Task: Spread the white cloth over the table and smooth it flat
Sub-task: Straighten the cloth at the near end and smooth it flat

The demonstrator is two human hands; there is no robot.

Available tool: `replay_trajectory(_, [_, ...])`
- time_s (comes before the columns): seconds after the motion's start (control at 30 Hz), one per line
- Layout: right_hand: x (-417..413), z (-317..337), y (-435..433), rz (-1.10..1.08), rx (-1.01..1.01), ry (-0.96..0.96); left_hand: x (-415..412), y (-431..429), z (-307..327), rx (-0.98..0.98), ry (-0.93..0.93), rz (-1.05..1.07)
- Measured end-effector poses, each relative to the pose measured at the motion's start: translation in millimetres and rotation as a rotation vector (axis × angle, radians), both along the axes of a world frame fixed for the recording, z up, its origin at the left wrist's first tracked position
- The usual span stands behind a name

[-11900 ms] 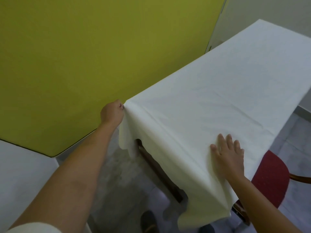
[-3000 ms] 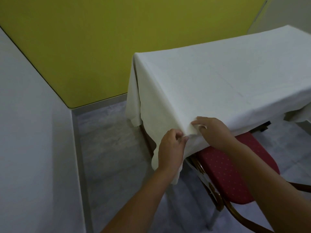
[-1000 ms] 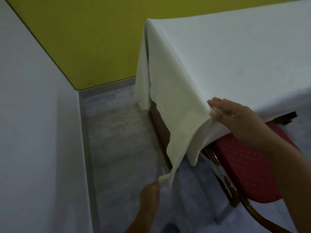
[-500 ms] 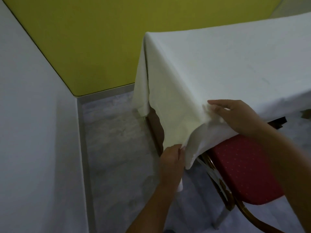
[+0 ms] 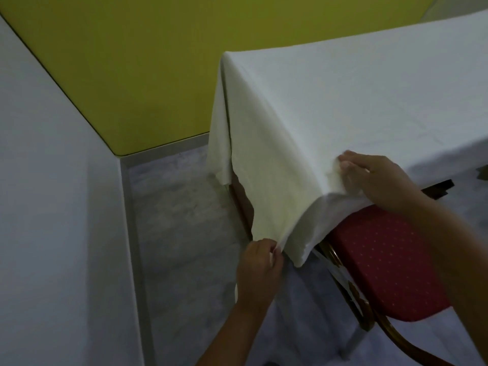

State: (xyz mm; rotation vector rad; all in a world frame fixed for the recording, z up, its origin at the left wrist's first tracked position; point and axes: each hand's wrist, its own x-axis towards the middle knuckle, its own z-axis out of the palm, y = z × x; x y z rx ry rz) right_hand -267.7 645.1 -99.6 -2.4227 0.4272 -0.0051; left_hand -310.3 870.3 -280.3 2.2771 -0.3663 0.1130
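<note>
White cloth (image 5: 343, 107) draped over table, near corner hanging down, left hand (image 5: 260, 273) pinching its lower hem, right hand (image 5: 380, 178) gripping a fold at the near edge, red chair (image 5: 390, 265) beneath.

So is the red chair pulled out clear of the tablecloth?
No, the white cloth hangs over the red chair's seat edge.

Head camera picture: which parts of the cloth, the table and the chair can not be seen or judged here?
- Wooden table: top fully covered by the white fabric cloth; only a dark strip of frame shows.
- Cloth's far right end: cut off by the picture edge.
- Left hand: its grip hides the pinched hem.
- Right hand: covers the fold beneath it.
- Red padded chair: backrest out of frame.
</note>
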Motion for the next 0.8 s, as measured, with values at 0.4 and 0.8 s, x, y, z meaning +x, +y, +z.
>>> replay_trajectory(0.4, [0, -20, -12, 0.025, -0.023, -0.004, -12, 13, -19, 0.027, 0.050, -0.008])
replay_trajectory(0.8, [-14, -24, -10, 0.056, -0.058, 0.115, -6, 36, -27, 0.381, 0.376, -0.181])
